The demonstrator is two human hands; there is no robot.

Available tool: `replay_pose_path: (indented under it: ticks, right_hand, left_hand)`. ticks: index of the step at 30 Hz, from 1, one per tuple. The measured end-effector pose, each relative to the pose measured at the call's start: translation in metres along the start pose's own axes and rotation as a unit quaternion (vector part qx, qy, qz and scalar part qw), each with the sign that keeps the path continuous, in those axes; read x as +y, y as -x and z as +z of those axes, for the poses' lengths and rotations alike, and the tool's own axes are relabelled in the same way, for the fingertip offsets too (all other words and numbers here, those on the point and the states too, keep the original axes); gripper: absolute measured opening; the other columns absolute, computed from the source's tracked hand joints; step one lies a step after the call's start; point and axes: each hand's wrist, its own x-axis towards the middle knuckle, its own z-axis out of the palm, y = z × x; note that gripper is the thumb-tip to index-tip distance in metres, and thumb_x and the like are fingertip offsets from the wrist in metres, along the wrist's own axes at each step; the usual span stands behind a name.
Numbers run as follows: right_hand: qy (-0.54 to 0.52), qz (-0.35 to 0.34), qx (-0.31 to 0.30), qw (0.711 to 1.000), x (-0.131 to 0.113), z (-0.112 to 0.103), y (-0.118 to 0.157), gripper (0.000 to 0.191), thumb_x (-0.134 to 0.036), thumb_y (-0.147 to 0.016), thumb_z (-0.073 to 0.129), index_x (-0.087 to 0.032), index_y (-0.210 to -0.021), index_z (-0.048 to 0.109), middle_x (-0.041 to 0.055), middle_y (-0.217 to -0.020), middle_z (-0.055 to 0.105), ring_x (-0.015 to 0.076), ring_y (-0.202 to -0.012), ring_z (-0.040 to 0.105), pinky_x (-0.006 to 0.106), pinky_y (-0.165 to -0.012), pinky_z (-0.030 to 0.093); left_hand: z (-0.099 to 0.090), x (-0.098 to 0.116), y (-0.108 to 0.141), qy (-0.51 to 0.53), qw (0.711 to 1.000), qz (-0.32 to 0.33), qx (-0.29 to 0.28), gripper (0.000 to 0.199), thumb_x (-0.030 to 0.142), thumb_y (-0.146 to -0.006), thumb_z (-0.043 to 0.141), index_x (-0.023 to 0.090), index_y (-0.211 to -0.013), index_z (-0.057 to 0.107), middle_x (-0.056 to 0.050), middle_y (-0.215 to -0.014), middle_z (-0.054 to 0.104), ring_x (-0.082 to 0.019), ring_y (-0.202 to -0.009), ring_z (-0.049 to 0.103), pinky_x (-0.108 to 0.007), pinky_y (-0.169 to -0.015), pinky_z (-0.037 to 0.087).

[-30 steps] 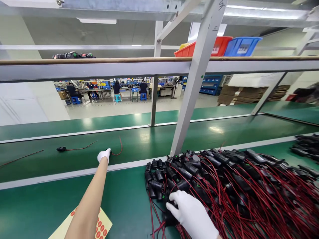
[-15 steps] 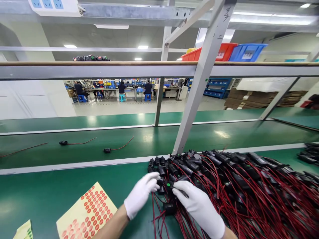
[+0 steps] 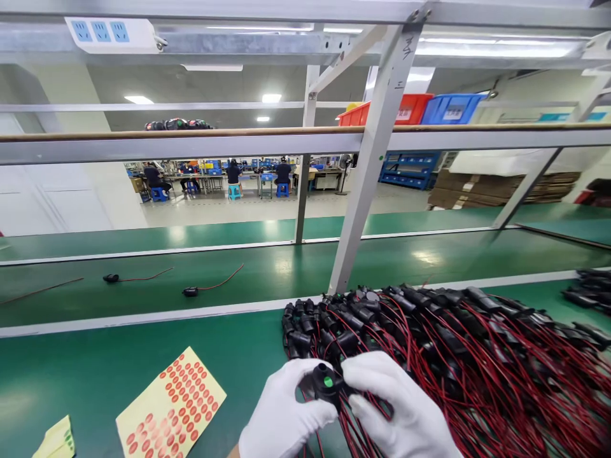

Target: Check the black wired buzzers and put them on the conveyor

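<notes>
Both my hands wear white gloves. Between them is a black cylindrical part (image 3: 325,389) with a short round spout and a green dot sticker (image 3: 328,381). My left hand (image 3: 291,407) grips its left side between thumb and fingers. On its other side, my right hand (image 3: 394,404) pinches the right end, partly hiding it. Behind and to the right lies a large heap of similar black parts (image 3: 363,312) with long red and black wires (image 3: 458,394). A yellow sheet of round red stickers (image 3: 167,407) lies on the green bench to the left.
A small yellow piece with green stickers (image 3: 56,439) lies at the lower left. On the green surface beyond the white strip are two loose wired parts (image 3: 189,291). A slanted metal post (image 3: 358,191) rises behind the heap. Bins (image 3: 451,109) sit on the overhead shelf.
My hands have brought the green-dotted black part from the heap's edge towards me, and the left hand has closed on it. The camera view has shifted slightly.
</notes>
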Motion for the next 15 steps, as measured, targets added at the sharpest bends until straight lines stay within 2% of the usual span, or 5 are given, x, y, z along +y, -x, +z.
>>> replay_pose_path:
  ticks: [3, 6, 11, 15]
  right_hand:
    - [0.031, -0.060, -0.031, 0.997, -0.010, -0.003, -0.002, 0.023, -0.013, -0.094, 0.055, -0.021, -0.115, 0.060, 0.0060, -0.089, 0.075, 0.0168, -0.078, 0.071, 0.029, -0.073, 0.060]
    - [0.067, -0.087, -0.034, 0.993, -0.018, 0.000, -0.007, 0.013, -0.018, -0.098, 0.051, -0.021, -0.109, 0.058, 0.0038, -0.081, 0.073, 0.0151, -0.069, 0.068, 0.027, -0.065, 0.057]
    - [0.125, -0.083, -0.027, 0.988, -0.024, 0.013, -0.011, 0.009, -0.019, -0.097, 0.049, -0.022, -0.092, 0.055, -0.0009, -0.067, 0.066, 0.0131, -0.057, 0.061, 0.025, -0.055, 0.050]
    - [0.132, -0.067, -0.001, 0.989, -0.022, 0.025, -0.004, 0.012, -0.013, -0.085, 0.055, -0.024, -0.087, 0.052, -0.0023, -0.065, 0.065, 0.0135, -0.054, 0.060, 0.025, -0.056, 0.051]
  left_hand:
    - [0.001, 0.002, 0.008, -0.027, 1.000, 0.009, 0.008, 0.040, 0.010, -0.065, 0.068, 0.019, -0.104, 0.074, -0.003, -0.102, 0.073, -0.022, -0.096, 0.063, -0.031, -0.090, 0.048]
    - [-0.001, 0.003, 0.013, -0.048, 0.999, 0.015, 0.005, 0.038, 0.016, -0.070, 0.072, 0.019, -0.107, 0.073, -0.005, -0.105, 0.073, -0.023, -0.097, 0.064, -0.031, -0.089, 0.049]
    - [0.000, -0.006, 0.021, -0.094, 0.994, 0.051, 0.007, 0.032, 0.031, -0.081, 0.071, 0.022, -0.112, 0.071, -0.005, -0.108, 0.073, -0.024, -0.100, 0.065, -0.032, -0.092, 0.049]
    - [0.010, -0.020, 0.021, -0.052, 0.997, 0.044, 0.047, 0.026, 0.036, -0.084, 0.069, 0.025, -0.107, 0.071, -0.005, -0.105, 0.073, -0.024, -0.098, 0.066, -0.032, -0.091, 0.050]
